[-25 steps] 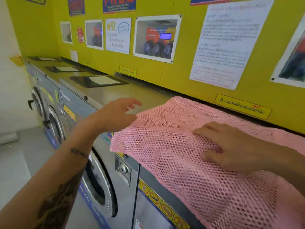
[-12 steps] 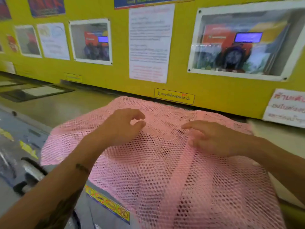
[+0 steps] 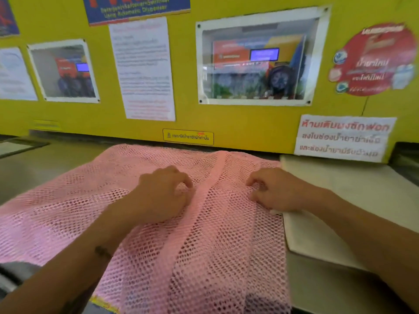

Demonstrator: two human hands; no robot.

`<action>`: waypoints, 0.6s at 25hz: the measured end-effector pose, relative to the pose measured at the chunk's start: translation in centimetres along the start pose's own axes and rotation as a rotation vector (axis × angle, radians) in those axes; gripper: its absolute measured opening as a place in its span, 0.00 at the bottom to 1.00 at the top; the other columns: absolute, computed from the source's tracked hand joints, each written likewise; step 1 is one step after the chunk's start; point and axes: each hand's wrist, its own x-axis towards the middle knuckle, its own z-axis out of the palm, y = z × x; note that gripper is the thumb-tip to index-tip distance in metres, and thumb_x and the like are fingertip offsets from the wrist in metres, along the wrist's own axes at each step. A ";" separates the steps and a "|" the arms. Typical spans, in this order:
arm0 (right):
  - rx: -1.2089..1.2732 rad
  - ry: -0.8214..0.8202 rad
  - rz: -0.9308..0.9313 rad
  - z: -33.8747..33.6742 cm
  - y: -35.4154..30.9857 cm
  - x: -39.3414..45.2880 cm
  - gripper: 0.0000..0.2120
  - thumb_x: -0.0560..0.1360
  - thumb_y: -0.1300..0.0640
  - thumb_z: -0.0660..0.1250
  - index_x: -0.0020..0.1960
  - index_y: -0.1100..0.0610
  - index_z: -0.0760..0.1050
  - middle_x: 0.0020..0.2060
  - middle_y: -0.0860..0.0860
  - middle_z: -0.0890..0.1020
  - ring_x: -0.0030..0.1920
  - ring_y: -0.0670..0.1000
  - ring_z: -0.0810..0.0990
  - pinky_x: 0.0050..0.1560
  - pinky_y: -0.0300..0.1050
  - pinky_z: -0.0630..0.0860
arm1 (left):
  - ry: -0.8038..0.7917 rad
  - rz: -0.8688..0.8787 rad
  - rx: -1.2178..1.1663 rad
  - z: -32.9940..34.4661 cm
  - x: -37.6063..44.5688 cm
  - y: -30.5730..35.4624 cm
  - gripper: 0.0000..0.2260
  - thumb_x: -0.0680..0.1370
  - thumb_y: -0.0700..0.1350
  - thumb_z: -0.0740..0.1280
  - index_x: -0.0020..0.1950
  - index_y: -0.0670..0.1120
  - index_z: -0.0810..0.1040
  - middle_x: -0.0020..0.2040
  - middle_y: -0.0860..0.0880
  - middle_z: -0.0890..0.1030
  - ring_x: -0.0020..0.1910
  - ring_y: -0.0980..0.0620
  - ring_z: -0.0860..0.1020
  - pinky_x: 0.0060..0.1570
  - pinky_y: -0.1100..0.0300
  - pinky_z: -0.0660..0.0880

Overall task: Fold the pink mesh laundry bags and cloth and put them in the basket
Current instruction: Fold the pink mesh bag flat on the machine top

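A pink mesh laundry bag (image 3: 68, 207) lies spread flat on the metal top of the washing machines, its front part hanging over the front edge. A denser pink band (image 3: 204, 200) runs down its middle. My left hand (image 3: 163, 196) rests on the mesh just left of that band, fingers curled and pinching the netting. My right hand (image 3: 274, 191) lies just right of the band, fingers curled into the mesh near the bag's right edge. A cream cloth (image 3: 335, 200) lies flat beside the bag on the right. No basket is in view.
The yellow wall (image 3: 249, 123) with posters and signs rises directly behind the machine top (image 3: 45, 164). A dark framed lid (image 3: 18, 146) sits at the far left. Part of a machine front shows at the lower left.
The view has swung right and down over the bag. Both hands have come closer to the centre band, and their fingers have curled into the mesh. The cream cloth has come into view.
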 end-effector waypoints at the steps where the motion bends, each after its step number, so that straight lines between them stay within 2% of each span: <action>1: -0.001 0.048 -0.003 0.1 0.0 0.1 0.12 0.76 0.47 0.68 0.58 0.47 0.78 0.53 0.44 0.78 0.51 0.44 0.75 0.52 0.43 0.72 | 0.038 0.073 -0.084 -0.2 -0.3 1.5 0.10 0.77 0.59 0.62 0.56 0.59 0.76 0.55 0.56 0.76 0.55 0.55 0.74 0.62 0.46 0.70; 3: -0.035 0.127 0.004 0.3 -0.1 0.5 0.05 0.75 0.48 0.69 0.49 0.48 0.80 0.47 0.44 0.79 0.48 0.45 0.76 0.50 0.46 0.75 | -0.007 0.157 -0.176 -0.4 -0.8 4.1 0.09 0.75 0.60 0.65 0.49 0.57 0.76 0.47 0.57 0.76 0.47 0.58 0.75 0.53 0.50 0.76; 6: -0.039 0.192 0.042 0.1 0.0 1.0 0.03 0.74 0.50 0.69 0.43 0.48 0.80 0.43 0.43 0.80 0.46 0.46 0.76 0.48 0.47 0.76 | -0.167 0.149 -0.123 0.6 -0.9 6.0 0.11 0.71 0.62 0.69 0.44 0.56 0.77 0.44 0.58 0.77 0.44 0.58 0.76 0.48 0.54 0.77; 9: -0.029 0.311 0.073 -1.1 0.2 1.1 0.03 0.74 0.51 0.70 0.42 0.48 0.80 0.43 0.43 0.80 0.46 0.46 0.77 0.48 0.50 0.77 | -0.150 0.185 -0.171 1.8 0.4 5.7 0.03 0.72 0.51 0.72 0.39 0.55 0.80 0.41 0.58 0.79 0.42 0.58 0.77 0.47 0.52 0.78; 12: -0.069 0.421 0.142 -2.5 0.5 0.8 0.03 0.74 0.56 0.69 0.42 0.50 0.80 0.44 0.46 0.80 0.46 0.49 0.78 0.48 0.52 0.77 | -0.069 0.221 -0.319 1.6 1.9 6.2 0.04 0.75 0.47 0.70 0.40 0.54 0.80 0.41 0.56 0.81 0.42 0.56 0.78 0.47 0.54 0.78; 13: -0.122 0.381 0.188 -2.8 0.8 0.7 0.03 0.74 0.56 0.68 0.43 0.52 0.80 0.44 0.48 0.81 0.47 0.51 0.79 0.48 0.52 0.77 | -0.082 0.248 -0.368 1.4 2.2 6.6 0.03 0.76 0.48 0.69 0.42 0.54 0.81 0.42 0.56 0.81 0.42 0.57 0.78 0.47 0.56 0.78; 15: -0.214 0.140 0.270 -3.5 1.4 0.2 0.09 0.74 0.52 0.66 0.47 0.56 0.81 0.48 0.54 0.83 0.49 0.56 0.81 0.50 0.53 0.79 | -0.154 0.331 -0.400 0.7 2.6 7.1 0.04 0.77 0.51 0.68 0.49 0.54 0.81 0.46 0.57 0.81 0.45 0.59 0.78 0.49 0.60 0.76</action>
